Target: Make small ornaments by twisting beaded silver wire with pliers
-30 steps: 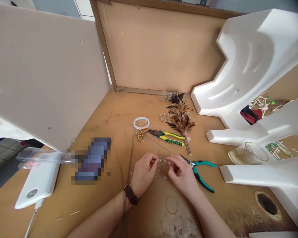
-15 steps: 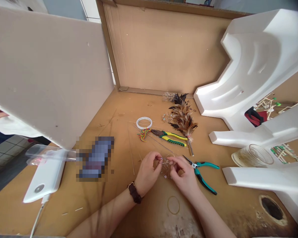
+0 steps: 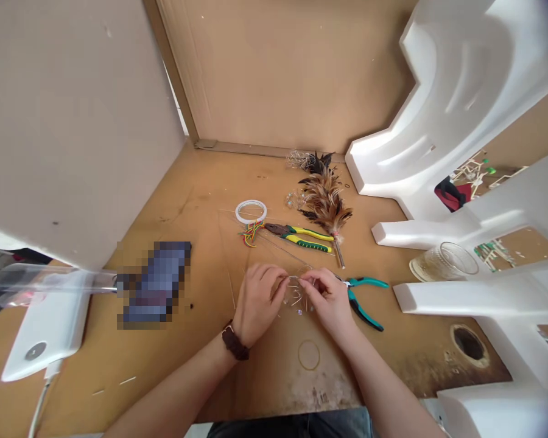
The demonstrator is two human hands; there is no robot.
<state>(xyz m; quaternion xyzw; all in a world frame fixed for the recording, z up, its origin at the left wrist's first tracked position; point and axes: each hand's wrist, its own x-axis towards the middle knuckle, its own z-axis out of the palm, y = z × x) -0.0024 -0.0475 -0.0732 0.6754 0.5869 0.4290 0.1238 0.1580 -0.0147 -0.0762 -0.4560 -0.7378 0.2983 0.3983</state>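
My left hand point(image 3: 261, 301), with a dark watch strap point(image 3: 234, 340) on its wrist, pinches one side of a thin, wiry piece with small clear beads point(image 3: 296, 297). From the other side, my right hand point(image 3: 327, 298) pinches the same beaded wire with thumb and forefinger. Fine strands and beads hang between the two hands, just above the table. Partly behind my right hand lie teal-handled pliers point(image 3: 364, 304). Beyond my hands rest yellow-and-green pliers point(image 3: 301, 236), a white tape roll point(image 3: 251, 212) and a bundle of coloured threads point(image 3: 252, 232).
A feather duster point(image 3: 326, 201) and tangled wire point(image 3: 300, 159) lie at the back. On the left are a blurred phone-like object point(image 3: 158, 283) and a white device with a cable point(image 3: 50, 331). White foam pieces point(image 3: 466, 304) and a glass point(image 3: 445, 261) stand right. A rubber band point(image 3: 309, 354) lies in front.
The view has tilted down and shifted right. Both hands keep hold of the beaded wire, and more of its strands show between them. The person's hand at the left edge has left view.
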